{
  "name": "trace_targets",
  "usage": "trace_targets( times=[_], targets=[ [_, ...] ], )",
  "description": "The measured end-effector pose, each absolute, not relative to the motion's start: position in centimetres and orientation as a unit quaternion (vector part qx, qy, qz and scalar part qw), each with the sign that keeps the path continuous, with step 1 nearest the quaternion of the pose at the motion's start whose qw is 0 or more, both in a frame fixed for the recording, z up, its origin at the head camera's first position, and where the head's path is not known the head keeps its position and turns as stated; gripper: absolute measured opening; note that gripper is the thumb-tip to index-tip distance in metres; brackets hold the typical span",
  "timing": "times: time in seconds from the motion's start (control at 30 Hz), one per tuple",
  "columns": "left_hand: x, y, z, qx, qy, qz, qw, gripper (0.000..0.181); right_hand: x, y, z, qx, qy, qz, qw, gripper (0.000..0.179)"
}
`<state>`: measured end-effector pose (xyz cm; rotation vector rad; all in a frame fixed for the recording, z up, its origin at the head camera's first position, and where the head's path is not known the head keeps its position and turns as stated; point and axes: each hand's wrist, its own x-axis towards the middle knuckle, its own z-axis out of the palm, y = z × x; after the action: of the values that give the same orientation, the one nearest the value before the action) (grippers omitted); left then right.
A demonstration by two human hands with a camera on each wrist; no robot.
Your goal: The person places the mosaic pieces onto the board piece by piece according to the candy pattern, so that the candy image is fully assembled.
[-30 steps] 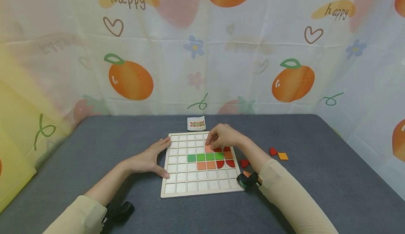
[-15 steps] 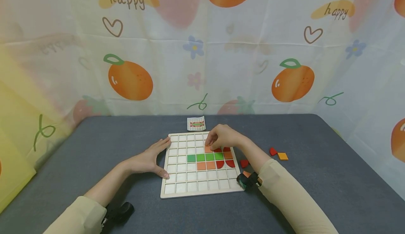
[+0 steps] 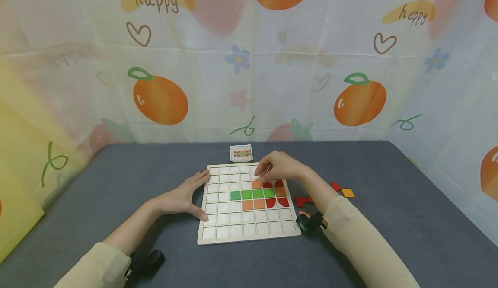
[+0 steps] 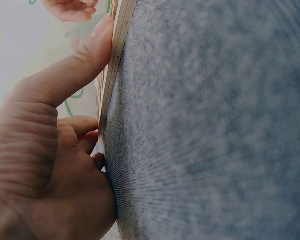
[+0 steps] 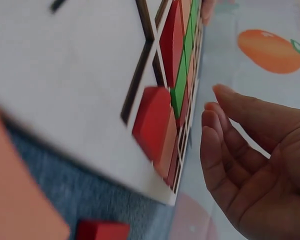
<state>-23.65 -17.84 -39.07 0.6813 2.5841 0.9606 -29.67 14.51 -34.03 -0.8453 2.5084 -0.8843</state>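
A pale wooden grid board (image 3: 249,232) lies on the table, with green, orange and red pieces in its right half. My left hand (image 3: 180,196) rests spread along the board's left edge, its thumb near the front corner. In the left wrist view the thumb (image 4: 85,60) lies against the board's side. Over the upper right cells is my right hand (image 3: 282,167), just above an orange square tile (image 3: 256,184) that sits in a cell. The right wrist view shows bent fingers (image 5: 212,145) and thumb slightly apart, nothing between them.
A small pattern card (image 3: 241,153) lies behind the board. Right of the board are loose red pieces (image 3: 300,202), a yellow-orange square (image 3: 348,193) and an orange piece (image 3: 304,214) partly hidden by the right wrist camera (image 3: 310,222). A printed curtain (image 3: 288,89) hangs behind the table.
The right hand has let go of the orange square tile and lifted slightly, shifting a little to the right. The left hand and board have stayed in place.
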Motion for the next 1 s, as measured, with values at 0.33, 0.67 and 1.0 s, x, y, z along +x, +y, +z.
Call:
trace_targets(
  times=[0.33, 0.67, 1.0],
  targets=[
    [-23.6, -18.0, -39.0, 0.237, 0.9, 0.331, 0.155, 0.123, -29.1, 17.0, -33.3, -0.29, 0.889, -0.305, 0.181, 0.02],
    [-23.6, -17.9, -39.1, 0.242, 0.899, 0.332, 0.154, 0.123, -29.4, 22.4, -33.5, -0.263, 0.892, -0.319, 0.183, 0.026],
    [-23.6, -18.0, -39.0, 0.24, 0.898, 0.332, 0.159, 0.124, -29.0, 29.6, -33.4, -0.21, 0.909, -0.314, 0.179, 0.036]
  ],
)
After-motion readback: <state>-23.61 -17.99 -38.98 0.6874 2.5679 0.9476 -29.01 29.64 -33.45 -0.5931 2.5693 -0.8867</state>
